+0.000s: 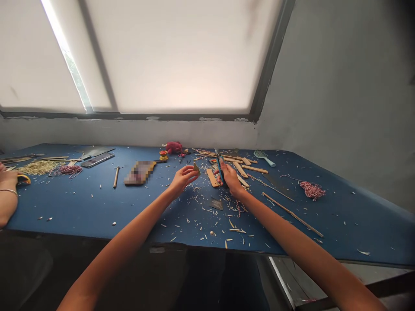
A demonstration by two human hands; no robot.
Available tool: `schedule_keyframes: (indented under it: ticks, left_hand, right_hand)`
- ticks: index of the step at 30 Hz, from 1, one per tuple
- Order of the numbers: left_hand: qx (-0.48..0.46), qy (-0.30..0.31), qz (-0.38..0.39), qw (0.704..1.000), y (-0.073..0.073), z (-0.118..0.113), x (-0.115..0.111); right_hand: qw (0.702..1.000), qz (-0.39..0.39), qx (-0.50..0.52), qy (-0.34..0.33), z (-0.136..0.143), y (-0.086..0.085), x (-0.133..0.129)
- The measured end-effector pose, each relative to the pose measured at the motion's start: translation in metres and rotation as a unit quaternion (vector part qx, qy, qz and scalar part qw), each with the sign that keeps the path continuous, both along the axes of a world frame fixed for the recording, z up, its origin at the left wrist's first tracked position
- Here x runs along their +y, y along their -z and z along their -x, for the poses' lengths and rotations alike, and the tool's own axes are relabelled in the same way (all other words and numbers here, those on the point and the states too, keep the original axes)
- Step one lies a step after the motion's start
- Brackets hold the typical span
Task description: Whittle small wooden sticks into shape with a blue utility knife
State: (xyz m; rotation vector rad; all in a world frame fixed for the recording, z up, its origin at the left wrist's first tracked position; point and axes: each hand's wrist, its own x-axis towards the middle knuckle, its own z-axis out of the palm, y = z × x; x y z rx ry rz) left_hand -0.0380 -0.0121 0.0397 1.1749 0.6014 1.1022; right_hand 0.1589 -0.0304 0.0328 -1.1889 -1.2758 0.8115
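Note:
My left hand (186,179) is closed in a pinch on a small, flat, olive-tan piece (196,169), held up over the table; its material is unclear. To the right, my right hand (231,178) is wrapped round blue-handled scissors (221,172), their dark blades pointing up and away from me. A gap separates the scissors from the small piece. Between the hands lies a flat wooden strip (212,177). Below them, a small clear sheet (216,204) rests among pale shavings.
Wooden sticks (254,169), a green hairbrush (265,158) and red-white cord (311,190) lie to the right. Leftward are a patterned phone (140,173), a small hammer (116,176) and another phone (98,160). Another person's hand (8,190) holds a yellow-handled tool (24,179) at far left.

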Motion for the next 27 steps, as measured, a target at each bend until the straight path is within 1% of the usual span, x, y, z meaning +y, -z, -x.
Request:
schedule_keyframes:
  ticks: [2, 5, 10, 13, 15, 17, 20, 27]
  left_hand:
    - [0.006, -0.009, -0.005, 1.0, 0.002, -0.001, 0.002]
    - [0.024, -0.031, -0.01, 0.999, 0.006, 0.0, 0.005]
    - [-0.004, -0.027, 0.023, 0.999, 0.004, 0.001, 0.007]
    - [0.007, -0.024, 0.004, 1.0, 0.003, 0.001, 0.005]
    - [0.006, -0.034, -0.01, 0.999, 0.004, 0.001, 0.005]
    - [-0.008, -0.045, 0.004, 0.999, 0.005, 0.001, 0.006]
    - [-0.028, -0.018, 0.043, 0.999, 0.006, 0.001, 0.009]
    - [-0.034, 0.059, 0.065, 0.996, 0.006, 0.004, 0.005]
  right_hand:
    - [1.0, -0.005, 0.001, 0.0, 0.002, 0.007, -0.002]
    - [1.0, -0.014, -0.01, -0.006, 0.006, 0.011, -0.007]
    - [0.998, -0.045, -0.05, -0.021, 0.015, 0.01, -0.016]
    - [0.994, -0.063, -0.08, -0.025, 0.02, 0.008, -0.021]
    - [0.992, -0.073, -0.101, -0.025, 0.022, 0.007, -0.024]
    - [0.989, -0.082, -0.123, -0.023, 0.022, 0.006, -0.027]
    - [0.982, -0.094, -0.161, -0.013, 0.021, 0.006, -0.03]
    - [0.956, -0.115, -0.271, 0.014, 0.019, 0.009, -0.031]
